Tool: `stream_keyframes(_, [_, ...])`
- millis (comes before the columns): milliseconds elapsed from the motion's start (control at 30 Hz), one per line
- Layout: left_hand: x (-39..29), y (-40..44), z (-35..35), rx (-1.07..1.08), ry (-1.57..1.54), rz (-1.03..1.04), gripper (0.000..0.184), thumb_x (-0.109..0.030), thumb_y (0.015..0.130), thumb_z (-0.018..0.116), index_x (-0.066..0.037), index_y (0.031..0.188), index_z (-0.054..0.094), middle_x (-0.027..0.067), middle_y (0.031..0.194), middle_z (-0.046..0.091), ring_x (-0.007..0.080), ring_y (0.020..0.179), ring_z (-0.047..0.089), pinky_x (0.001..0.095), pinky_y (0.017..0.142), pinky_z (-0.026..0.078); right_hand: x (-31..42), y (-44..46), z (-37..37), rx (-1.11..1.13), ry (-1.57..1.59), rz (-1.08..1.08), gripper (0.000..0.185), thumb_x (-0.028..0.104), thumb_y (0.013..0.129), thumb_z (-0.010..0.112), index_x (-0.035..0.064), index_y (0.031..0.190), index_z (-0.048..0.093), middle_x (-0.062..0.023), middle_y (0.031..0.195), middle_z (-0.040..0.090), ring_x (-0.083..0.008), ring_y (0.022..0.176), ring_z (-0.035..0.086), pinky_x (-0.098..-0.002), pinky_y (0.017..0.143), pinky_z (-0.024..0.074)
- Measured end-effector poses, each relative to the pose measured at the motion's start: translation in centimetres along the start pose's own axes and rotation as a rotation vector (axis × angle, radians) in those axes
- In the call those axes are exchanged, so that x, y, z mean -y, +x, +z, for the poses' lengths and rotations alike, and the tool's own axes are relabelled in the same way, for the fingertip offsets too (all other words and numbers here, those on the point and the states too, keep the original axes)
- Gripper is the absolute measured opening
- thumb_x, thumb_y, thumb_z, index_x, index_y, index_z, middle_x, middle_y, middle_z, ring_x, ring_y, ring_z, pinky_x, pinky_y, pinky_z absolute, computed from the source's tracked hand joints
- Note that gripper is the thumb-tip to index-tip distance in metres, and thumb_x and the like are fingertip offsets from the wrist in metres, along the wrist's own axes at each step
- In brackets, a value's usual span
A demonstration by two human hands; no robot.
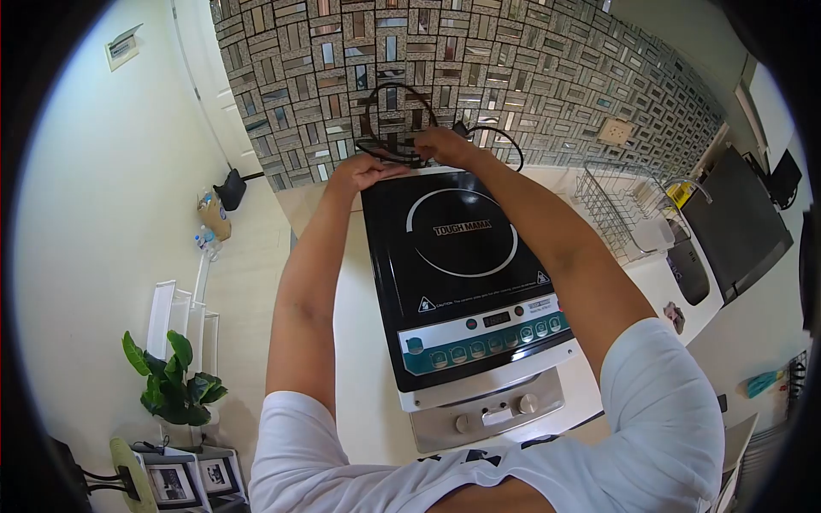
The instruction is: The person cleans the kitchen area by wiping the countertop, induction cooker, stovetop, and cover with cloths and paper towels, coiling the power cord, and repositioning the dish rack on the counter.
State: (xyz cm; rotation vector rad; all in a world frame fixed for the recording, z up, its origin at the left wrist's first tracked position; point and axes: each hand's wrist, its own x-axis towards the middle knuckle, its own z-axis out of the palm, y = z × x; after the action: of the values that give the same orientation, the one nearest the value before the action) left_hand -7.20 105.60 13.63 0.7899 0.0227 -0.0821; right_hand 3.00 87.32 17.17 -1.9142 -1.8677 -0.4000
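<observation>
A black induction cooker (445,291) marked "TOUGH MAMA" lies before me, its button panel facing my body. My left hand (368,172) is at the cooker's back left corner, with fingers stretched along the rear edge and nothing visible in them. At the rear edge, right of it, my right hand (443,147) has its fingers closed on the black power cord (400,85). The cord rises in a loop against the tiled wall, and another stretch curves off to the right. A dark plug-like end (462,129) shows just beyond my right hand.
Beneath the cooker's front is a steel stove with knobs (492,419). To the right are a wire dish rack (611,209), a sink (688,272) and a wall outlet (616,131). A mosaic-tiled wall (316,77) rises behind; a plant (175,380) stands at left.
</observation>
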Motion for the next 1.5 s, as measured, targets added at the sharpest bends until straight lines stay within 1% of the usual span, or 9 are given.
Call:
stream_keyframes(67, [-1.1, 0.0, -1.8, 0.033, 0.017, -0.039, 0.033, 0.020, 0.074, 0.034, 0.012, 0.106, 0.038, 0.0221, 0.112, 0.043, 0.0409, 0.103, 0.046, 0.0437, 0.092, 0.045, -0.8, -0.1, 0.4, 0.045, 0.029, 0.053, 0.012, -0.006, 0.063, 0.056, -0.0001, 0.074, 0.056, -0.0126, 0.071, 0.060, -0.0265, 0.069, 0.060, -0.0354, 0.060, 0.0457])
stream_keyframes(167, [-2.1, -0.4, -3.7, -0.010, 0.787, -0.062, 0.035, 0.003, 0.072, 0.061, 0.000, 0.106, 0.052, 0.0109, 0.106, 0.055, 0.0163, 0.092, 0.054, 0.0257, 0.082, 0.046, -2.0, -0.4, 1.3, 0.166, 0.074, 0.151, 0.010, -0.003, 0.063, 0.057, 0.0012, 0.071, 0.060, -0.0119, 0.069, 0.062, -0.0241, 0.070, 0.062, -0.0330, 0.063, 0.0474])
stream_keyframes(300, [-2.2, -3.0, -2.3, 0.022, 0.856, -0.056, 0.033, -0.002, 0.074, 0.062, 0.001, 0.105, 0.052, 0.0099, 0.104, 0.056, 0.0153, 0.090, 0.054, 0.0241, 0.077, 0.046, -2.6, 0.0, 1.9, 0.331, 0.107, 0.157, 0.021, -0.004, 0.062, 0.054, 0.0050, 0.078, 0.066, -0.0105, 0.073, 0.064, -0.0222, 0.071, 0.062, -0.0321, 0.065, 0.0483])
stream_keyframes(367, [-1.6, -2.6, -2.2, 0.011, 0.462, -0.008, 0.030, 0.001, 0.072, 0.062, 0.001, 0.101, 0.053, 0.0076, 0.095, 0.058, 0.0152, 0.082, 0.055, 0.0243, 0.072, 0.046, -2.6, 0.1, 2.4, 0.410, 0.074, 0.172, 0.024, -0.003, 0.061, 0.056, 0.0076, 0.079, 0.068, -0.0091, 0.076, 0.065, -0.0213, 0.075, 0.063, -0.0313, 0.068, 0.0486])
stream_keyframes(667, [0.0, -0.5, -3.5, -0.378, 0.728, -0.014, 0.018, -0.013, 0.078, 0.063, -0.001, 0.090, 0.057, 0.0069, 0.083, 0.060, 0.0145, 0.070, 0.056, 0.0274, 0.063, 0.048, -3.1, -0.3, 1.7, 0.460, 0.147, 0.335, 0.031, -0.006, 0.061, 0.054, 0.0090, 0.084, 0.069, -0.0079, 0.080, 0.066, -0.0191, 0.074, 0.062, -0.0303, 0.067, 0.0488])
stream_keyframes(1000, [-0.1, -2.2, -3.2, -0.414, 0.720, -0.028, 0.024, -0.013, 0.077, 0.064, -0.001, 0.096, 0.055, 0.0062, 0.091, 0.058, 0.0156, 0.082, 0.056, 0.0303, 0.071, 0.048, -1.5, -2.3, -2.5, 0.036, 0.623, 0.554, 0.015, 0.000, 0.071, 0.062, -0.0006, 0.086, 0.065, -0.0080, 0.084, 0.065, -0.0122, 0.072, 0.061, -0.0279, 0.066, 0.0501])
stream_keyframes(1233, [-0.5, -6.6, -1.6, -0.251, 0.989, 0.185, 0.041, -0.019, 0.074, 0.067, -0.001, 0.108, 0.052, 0.0033, 0.094, 0.057, 0.0129, 0.086, 0.054, 0.0285, 0.074, 0.045, -2.0, -8.7, -6.8, -0.246, -0.225, 0.527, 0.024, 0.006, 0.063, 0.068, 0.0072, 0.087, 0.066, -0.0115, 0.083, 0.063, -0.0230, 0.078, 0.060, -0.0319, 0.070, 0.0475])
stream_keyframes(1367, [0.7, -7.9, 0.0, -0.237, 1.338, 0.296, 0.036, -0.019, 0.074, 0.067, -0.002, 0.105, 0.059, 0.0014, 0.092, 0.060, 0.0082, 0.084, 0.053, 0.0221, 0.076, 0.042, -2.4, -10.4, -6.5, -0.024, -0.146, 0.566, 0.020, 0.013, 0.069, 0.066, 0.0092, 0.088, 0.066, -0.0129, 0.086, 0.060, -0.0263, 0.080, 0.056, -0.0335, 0.072, 0.0450])
stream_keyframes(1500, [1.8, -5.8, -3.8, -0.199, 1.227, 0.490, 0.034, -0.016, 0.073, 0.069, -0.003, 0.102, 0.061, 0.0002, 0.078, 0.060, 0.0072, 0.073, 0.052, 0.0200, 0.067, 0.040, -4.0, -8.7, -4.7, -0.095, -0.229, 0.446, 0.015, 0.014, 0.069, 0.065, 0.0088, 0.083, 0.067, -0.0112, 0.075, 0.061, -0.0256, 0.074, 0.058, -0.0342, 0.069, 0.0456])
